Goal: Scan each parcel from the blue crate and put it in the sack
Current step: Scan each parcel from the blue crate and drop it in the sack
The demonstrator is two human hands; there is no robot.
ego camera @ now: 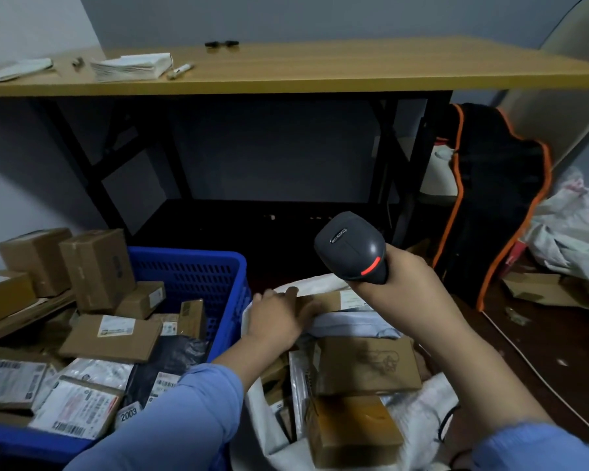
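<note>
Fingers [291, 291] of the left hand [279, 317] lie nearly straight and spread on top of a brown cardboard parcel [334, 300] in the head view; whether the thumb hooks under it cannot be told. That parcel sits inside the white sack [422, 406] at its far rim, its long axis running left to right. Its labelled end lies under the right hand [405, 280], which is wrapped round the grip of a black barcode scanner [351, 244] held above it. The blue crate [191, 277] stands just beside the sack on the left, so the left hand is the nearer one for the next pick, probably a short reach leftward once this parcel is let go. Counted: one scanner, one crate, one sack. Three cardboard boxes [364, 365] show plainly in the sack, with a few flat mailers [300, 372] beside them. The crate holds at least ten heaped parcels [113, 334], too jumbled for an exact count.
</note>
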